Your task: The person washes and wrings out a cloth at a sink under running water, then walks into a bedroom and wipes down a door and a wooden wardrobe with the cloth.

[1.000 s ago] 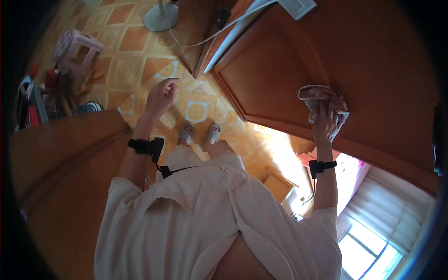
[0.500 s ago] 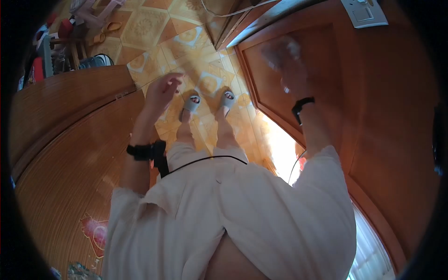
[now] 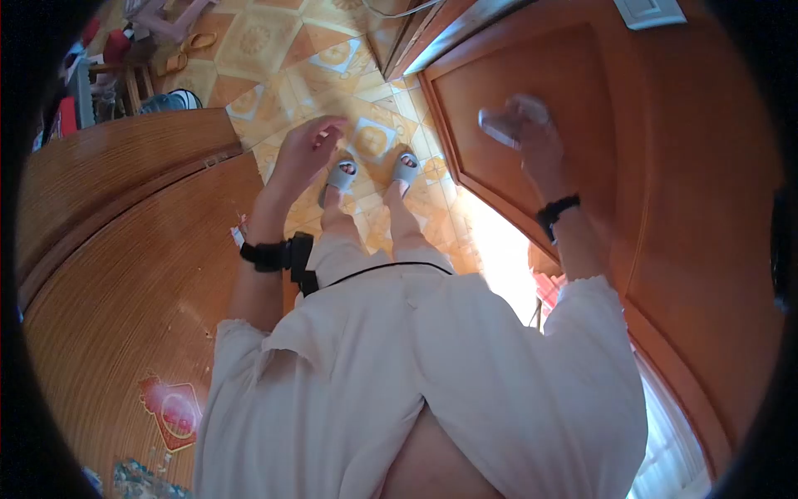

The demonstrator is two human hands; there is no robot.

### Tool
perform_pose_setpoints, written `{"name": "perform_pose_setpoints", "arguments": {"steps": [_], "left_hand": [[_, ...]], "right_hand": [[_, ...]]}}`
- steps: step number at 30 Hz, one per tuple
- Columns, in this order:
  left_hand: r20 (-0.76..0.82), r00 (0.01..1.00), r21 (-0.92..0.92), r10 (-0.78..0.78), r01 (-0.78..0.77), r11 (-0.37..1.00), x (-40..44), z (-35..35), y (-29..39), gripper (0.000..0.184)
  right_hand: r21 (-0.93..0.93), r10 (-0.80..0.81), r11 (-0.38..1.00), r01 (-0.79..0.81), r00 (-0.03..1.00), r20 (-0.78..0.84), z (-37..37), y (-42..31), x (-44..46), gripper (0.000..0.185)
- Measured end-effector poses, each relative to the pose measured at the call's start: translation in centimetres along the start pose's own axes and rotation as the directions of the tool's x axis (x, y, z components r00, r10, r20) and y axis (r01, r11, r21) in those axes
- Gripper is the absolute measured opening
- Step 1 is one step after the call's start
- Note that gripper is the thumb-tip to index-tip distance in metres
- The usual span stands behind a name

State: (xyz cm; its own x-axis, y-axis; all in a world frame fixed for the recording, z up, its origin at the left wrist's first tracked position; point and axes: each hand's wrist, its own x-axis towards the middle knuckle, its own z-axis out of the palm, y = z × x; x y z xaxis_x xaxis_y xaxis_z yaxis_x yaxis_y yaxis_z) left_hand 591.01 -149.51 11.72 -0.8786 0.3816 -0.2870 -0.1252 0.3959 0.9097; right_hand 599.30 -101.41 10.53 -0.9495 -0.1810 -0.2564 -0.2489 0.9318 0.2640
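My right hand (image 3: 542,150) is closed around a pale grey-white cloth (image 3: 500,127), folded and slightly blurred. The cloth is over the brown wooden door panel (image 3: 573,91); whether it presses on the wood I cannot tell for sure. My left hand (image 3: 309,154) hangs in the air above the tiled floor, its fingers loosely bent and apart, with nothing in them. Each wrist wears a black band, and the left one carries a black box (image 3: 301,254).
To the left stands a wooden door (image 3: 125,274) with a red sticker (image 3: 177,413). A white wall switch (image 3: 650,10) is at the top right. My feet wear grey slippers (image 3: 342,173) on patterned tiles (image 3: 374,137). Clutter and orange slippers (image 3: 199,41) lie at the upper left.
My right hand and the cloth have moved down and slightly right over the panel. My left hand has shifted right and slightly up. The view has shifted a little.
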Motion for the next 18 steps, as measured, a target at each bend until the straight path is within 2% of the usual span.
{"name": "perform_pose_setpoints", "arguments": {"steps": [1,2,4,7,8,9,10,11,12,13,14,16,17,18], "left_hand": [[0.041,0.997,-0.003,0.058,-0.058,0.998,0.6,0.2,0.9,0.021],[0.065,0.995,0.003,0.074,-0.075,0.997,1.1,0.3,2.0,0.021],[0.132,0.97,0.095,0.205,-0.218,0.971,2.3,0.6,4.2,0.022],[0.209,0.949,0.019,0.236,-0.245,0.969,3.9,1.1,5.6,0.023],[0.277,0.939,0.053,0.205,-0.228,0.972,4.0,0.9,6.8,0.025],[0.319,0.914,0.038,0.249,-0.275,0.961,4.5,1.1,7.0,0.025],[0.331,0.904,-0.01,0.269,-0.281,0.96,5.5,1.5,6.6,0.026],[0.35,0.893,-0.061,0.284,-0.281,0.958,6.3,2.3,6.8,0.026],[0.399,0.858,-0.084,0.323,-0.317,0.945,6.6,2.8,7.5,0.026],[0.436,0.846,-0.073,0.305,-0.305,0.95,6.3,3.0,8.0,0.027],[0.464,0.84,-0.053,0.281,-0.29,0.956,6.6,3.9,8.9,0.027],[0.539,0.782,-0.059,0.314,-0.337,0.94,6.6,6.5,10.1,0.027],[0.586,0.749,-0.046,0.309,-0.35,0.936,6.1,7.7,10.5,0.027],[0.622,0.719,-0.049,0.31,-0.359,0.932,4.8,8.8,12.4,0.027]], "right_hand": [[-0.234,-0.022,0.972,0.008,0.998,-0.058,-3.6,0.9,2.2,0.038],[-0.271,0.005,0.962,-0.028,0.996,-0.084,-6.6,1.5,2.7,0.041],[-0.334,0.039,0.94,-0.075,0.993,-0.114,-9.5,2.2,1.2,0.045],[-0.358,0.128,0.921,-0.151,0.988,-0.089,-5.7,1.6,-7.2,0.044],[-0.363,0.147,0.917,-0.163,0.986,-0.073,-3.9,0.6,-10.9,0.041],[-0.313,0.223,0.926,-0.211,0.975,0.003,-3.4,-0.5,-14.5,0.037],[-0.265,0.296,0.927,-0.266,0.952,0.079,-3.7,-1.8,-17.8,0.034],[-0.285,0.361,0.902,-0.325,0.929,0.084,-4.5,-2.8,-20.8,0.034],[-0.225,0.463,0.872,-0.435,0.882,0.089,-5.4,-4.1,-23.8,0.032],[-0.167,0.558,0.825,-0.54,0.825,0.09,-6.6,-5.8,-26.5,0.031],[-0.185,0.604,0.791,-0.583,0.792,0.087,-7.9,-6.8,-28.9,0.031],[-0.048,0.722,0.666,-0.744,0.66,-0.208,-10.3,-8.3,-33.2,0.029],[0.062,0.736,0.613,-0.787,0.541,-0.407,-12.0,-7.5,-35.2,0.031],[-0.111,0.703,0.443,-0.889,0.422,-0.572,-12.3,-6.1,-36.9,0.033]]}}
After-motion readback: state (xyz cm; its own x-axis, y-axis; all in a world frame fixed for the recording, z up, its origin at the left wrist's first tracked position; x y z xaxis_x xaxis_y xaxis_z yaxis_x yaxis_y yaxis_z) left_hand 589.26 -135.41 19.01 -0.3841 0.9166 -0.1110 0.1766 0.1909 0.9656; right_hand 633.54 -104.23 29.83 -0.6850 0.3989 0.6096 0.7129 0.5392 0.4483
